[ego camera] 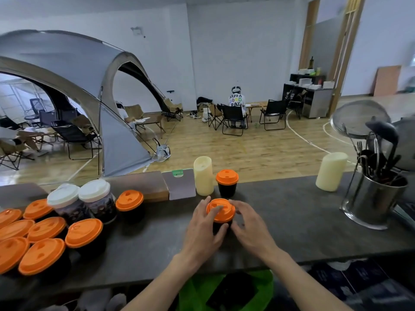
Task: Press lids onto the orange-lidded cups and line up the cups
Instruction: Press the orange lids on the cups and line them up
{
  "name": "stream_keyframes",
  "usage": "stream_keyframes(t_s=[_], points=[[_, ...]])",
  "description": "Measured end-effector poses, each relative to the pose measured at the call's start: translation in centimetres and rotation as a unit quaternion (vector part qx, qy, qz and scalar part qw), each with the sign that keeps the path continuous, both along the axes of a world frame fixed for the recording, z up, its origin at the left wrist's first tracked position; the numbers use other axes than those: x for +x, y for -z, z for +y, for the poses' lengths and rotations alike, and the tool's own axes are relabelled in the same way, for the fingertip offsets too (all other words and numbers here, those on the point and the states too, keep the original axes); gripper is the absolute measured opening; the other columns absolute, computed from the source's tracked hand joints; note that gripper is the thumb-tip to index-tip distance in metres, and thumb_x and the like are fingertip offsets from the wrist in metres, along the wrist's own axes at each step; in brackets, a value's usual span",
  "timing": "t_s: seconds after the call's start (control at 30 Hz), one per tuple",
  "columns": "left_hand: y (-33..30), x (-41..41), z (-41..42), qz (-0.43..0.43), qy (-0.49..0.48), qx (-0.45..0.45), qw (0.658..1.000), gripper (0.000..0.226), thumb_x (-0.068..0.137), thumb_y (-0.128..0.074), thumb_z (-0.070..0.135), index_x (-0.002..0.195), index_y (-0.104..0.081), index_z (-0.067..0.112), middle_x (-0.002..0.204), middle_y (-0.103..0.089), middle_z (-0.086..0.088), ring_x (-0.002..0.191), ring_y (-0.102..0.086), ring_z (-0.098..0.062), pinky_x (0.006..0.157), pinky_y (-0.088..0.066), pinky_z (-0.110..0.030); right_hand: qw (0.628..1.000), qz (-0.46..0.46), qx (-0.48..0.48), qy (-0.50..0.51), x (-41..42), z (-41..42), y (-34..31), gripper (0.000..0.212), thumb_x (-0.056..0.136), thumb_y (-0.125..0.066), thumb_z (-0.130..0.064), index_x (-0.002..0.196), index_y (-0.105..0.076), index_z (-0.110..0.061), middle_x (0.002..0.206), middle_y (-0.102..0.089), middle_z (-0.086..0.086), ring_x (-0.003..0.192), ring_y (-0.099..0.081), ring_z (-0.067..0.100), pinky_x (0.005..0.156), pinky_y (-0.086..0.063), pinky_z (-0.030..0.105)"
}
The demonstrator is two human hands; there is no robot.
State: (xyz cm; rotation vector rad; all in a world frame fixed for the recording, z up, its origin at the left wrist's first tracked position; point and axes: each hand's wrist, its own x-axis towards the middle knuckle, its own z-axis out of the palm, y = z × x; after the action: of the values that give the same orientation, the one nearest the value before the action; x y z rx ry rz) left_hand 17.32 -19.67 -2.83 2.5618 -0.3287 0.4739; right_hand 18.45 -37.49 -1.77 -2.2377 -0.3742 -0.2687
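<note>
Scene: a dark counter (292, 221) seen from above, with the person's two bare hands at its middle.
Cup in hand: a dark cup with an orange lid (220, 209) stands upright between the two hands, near the counter's front edge.
Left hand (203, 227): curled around the cup's left side, thumb low on the wall, fingertips resting on the lid's rim.
Right hand (247, 223): cupped against the lid's right edge, fingers bent over it; I cannot tell how firmly it presses.
Key relation: the cup's axis is vertical, so the press goes straight down; both hands are equally near, one on each side.
Finished cup (227, 182): stands just behind, beside a pale yellow cylinder (203, 176).
Waiting cups (45, 239): clustered well to the left, nearer the left hand.
Judgement: lining up probably means sliding this cup to sit alongside the one behind.
</note>
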Motion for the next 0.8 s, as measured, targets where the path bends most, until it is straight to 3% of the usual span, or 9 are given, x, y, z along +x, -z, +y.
stream_keyframes(t_s=[0.13, 0.23, 0.3, 0.57, 0.67, 0.73, 0.8], points=[[-0.8, 0.2, -0.2, -0.010, -0.021, 0.068, 0.997, 0.065, 0.108, -0.024, 0.050, 0.165, -0.010, 0.021, 0.172, 0.004, 0.003, 0.158, 0.008, -0.010, 0.130, -0.007, -0.035, 0.988, -0.019, -0.147, -0.043, 1.0, 0.0, -1.1, 0.063, 0.107, -0.037, -0.028, 0.163, -0.010, -0.021, 0.170, -0.008, -0.008, 0.156, -0.003, 0.005, 0.127, -0.009, 0.029], [-1.1, 0.3, -0.3, 0.034, -0.026, 0.141, 0.989, 0.067, 0.106, -0.003, 0.051, 0.163, 0.003, 0.017, 0.169, 0.016, 0.002, 0.157, 0.015, -0.010, 0.130, -0.005, -0.038, 0.964, -0.008, -0.253, -0.084, 1.6, 0.3, -1.5, 0.067, 0.107, -0.028, -0.030, 0.162, 0.008, -0.022, 0.169, 0.015, -0.008, 0.152, 0.016, 0.003, 0.129, -0.003, 0.037], [-1.1, 0.3, -0.5, 0.053, -0.018, 0.152, 0.987, 0.062, 0.110, -0.009, 0.046, 0.163, 0.003, 0.017, 0.170, 0.015, 0.001, 0.157, 0.013, -0.010, 0.130, -0.003, -0.037, 0.953, 0.006, -0.288, -0.097, 1.7, 0.6, -1.5, 0.070, 0.105, -0.031, -0.027, 0.161, 0.011, -0.022, 0.167, 0.019, -0.008, 0.151, 0.019, 0.003, 0.129, -0.001, 0.037], [-1.3, 0.0, -0.8, 0.061, -0.004, 0.125, 0.990, 0.059, 0.111, -0.017, 0.040, 0.164, 0.000, 0.018, 0.171, 0.012, 0.001, 0.158, 0.008, -0.009, 0.128, 0.001, -0.028, 0.960, 0.015, -0.262, -0.094, 1.8, 1.1, -0.6, 0.073, 0.103, -0.036, -0.031, 0.163, 0.005, -0.020, 0.170, 0.011, -0.003, 0.156, 0.009, 0.009, 0.129, -0.004, 0.037], [-1.4, 0.4, -0.1, 0.071, -0.009, 0.124, 0.990, 0.058, 0.112, -0.022, 0.035, 0.164, 0.000, 0.021, 0.171, 0.014, 0.001, 0.159, 0.009, -0.014, 0.130, -0.003, -0.036, 0.967, -0.028, -0.252, -0.025, 1.1, 1.5, -0.3, 0.073, 0.101, -0.045, -0.042, 0.162, -0.015, -0.015, 0.169, -0.017, 0.006, 0.156, -0.015, 0.020, 0.127, -0.015, 0.034], [-1.9, 0.9, 0.5, 0.070, -0.043, 0.133, 0.988, 0.062, 0.110, -0.030, 0.023, 0.164, 0.002, 0.021, 0.171, 0.015, 0.000, 0.159, 0.010, -0.017, 0.130, -0.005, -0.037, 0.960, -0.072, -0.269, 0.036, 0.3, 1.6, -0.4, 0.075, 0.095, -0.056, -0.053, 0.156, -0.033, -0.015, 0.155, -0.041, 0.006, 0.142, -0.038, 0.023, 0.118, -0.034, 0.035], [-2.5, 1.1, 0.9, 0.071, -0.062, 0.129, 0.987, 0.068, 0.107, -0.034, 0.013, 0.164, 0.002, 0.019, 0.172, 0.011, -0.002, 0.159, 0.008, -0.016, 0.130, -0.006, -0.036, 0.955, -0.099, -0.274, 0.052, -0.3, 1.6, -0.5, 0.078, 0.088, -0.060, -0.063, 0.150, -0.041, -0.018, 0.143, -0.050, 0.004, 0.128, -0.048, 0.021, 0.107, -0.044, 0.033]])
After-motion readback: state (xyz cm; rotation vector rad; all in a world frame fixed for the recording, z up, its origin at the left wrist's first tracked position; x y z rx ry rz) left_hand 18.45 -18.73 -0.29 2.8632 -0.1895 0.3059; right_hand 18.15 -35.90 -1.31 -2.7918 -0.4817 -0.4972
